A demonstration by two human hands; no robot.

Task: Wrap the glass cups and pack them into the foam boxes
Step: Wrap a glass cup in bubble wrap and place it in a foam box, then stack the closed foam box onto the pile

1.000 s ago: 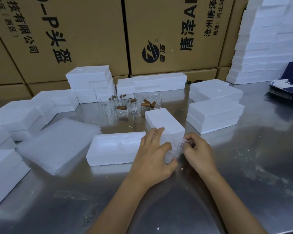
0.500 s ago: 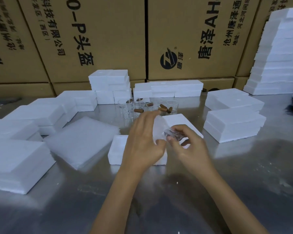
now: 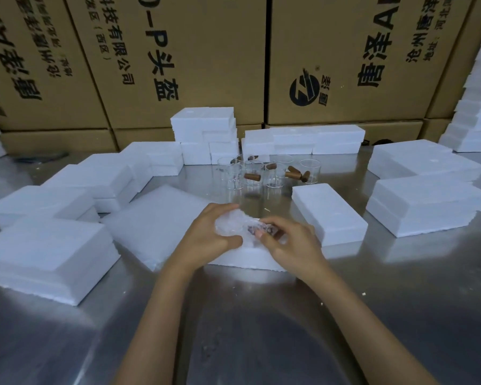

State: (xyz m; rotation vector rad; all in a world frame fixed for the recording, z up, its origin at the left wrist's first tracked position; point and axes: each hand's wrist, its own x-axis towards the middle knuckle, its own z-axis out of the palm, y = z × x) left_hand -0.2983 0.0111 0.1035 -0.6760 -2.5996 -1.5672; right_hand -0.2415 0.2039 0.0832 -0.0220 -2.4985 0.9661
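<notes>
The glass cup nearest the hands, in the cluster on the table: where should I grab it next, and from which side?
Judging by its pose, grip the glass cup around its side wall, coming from the near side: it stands upright, other cups and brown corks crowd it behind and to the right.

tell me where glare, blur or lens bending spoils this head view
Head view: soft glare streaks the steel table at right; a dark shadow pools under the forearms; wide-angle bending tilts the cardboard cartons outward; the wrapped cup between left hand and right hand is smeared and hard to resolve.
</notes>
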